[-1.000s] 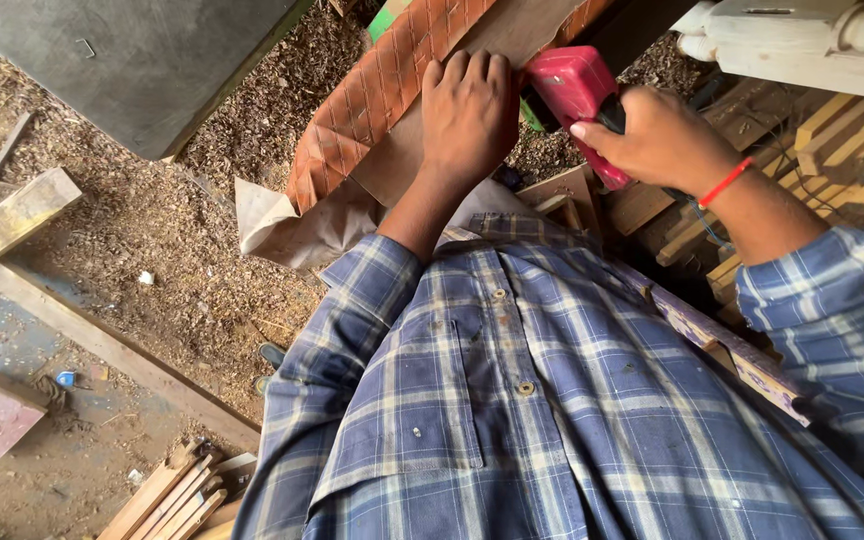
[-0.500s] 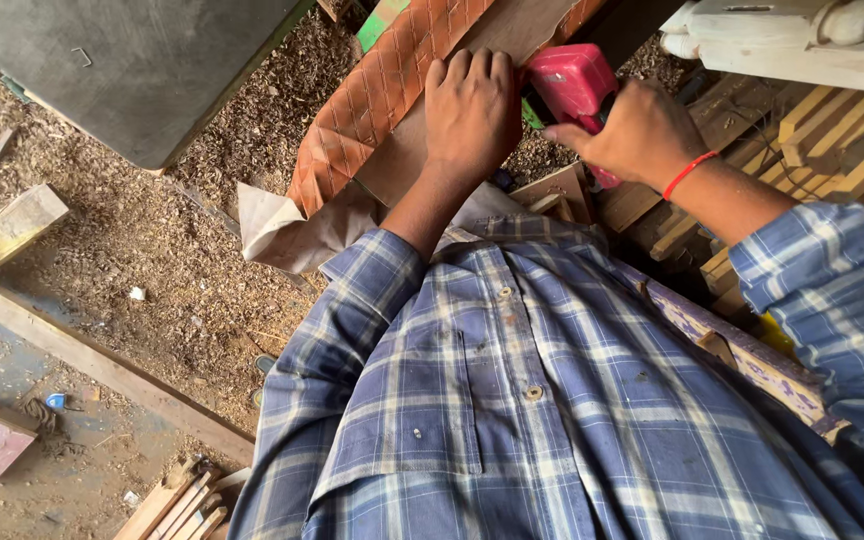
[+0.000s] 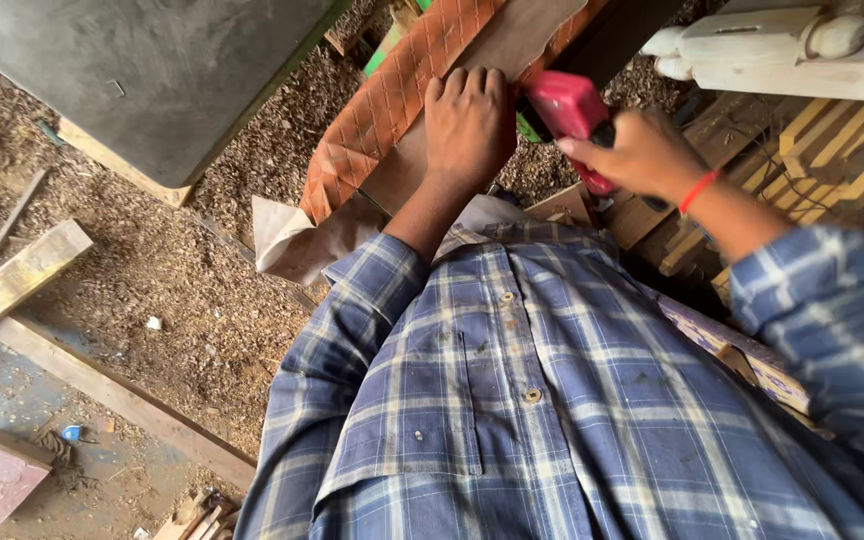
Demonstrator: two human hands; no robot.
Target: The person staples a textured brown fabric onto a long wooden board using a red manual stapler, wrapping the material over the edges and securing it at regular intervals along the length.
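Hands at a padded orange panel

Left hand (image 3: 469,125) flat on orange quilted panel (image 3: 387,100), grip apart; right hand (image 3: 632,155), grip clamped on red tool (image 3: 567,108).

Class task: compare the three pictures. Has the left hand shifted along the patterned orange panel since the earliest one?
No. The left hand lies flat on the brown strip beside the patterned orange panel, at the same spot as before; only the camera view drifts.

The left hand (image 3: 467,125) lies flat on the board (image 3: 422,160) (fabric strip (image 3: 392,100) alongside), the power tool (image 3: 572,115) just right of it.
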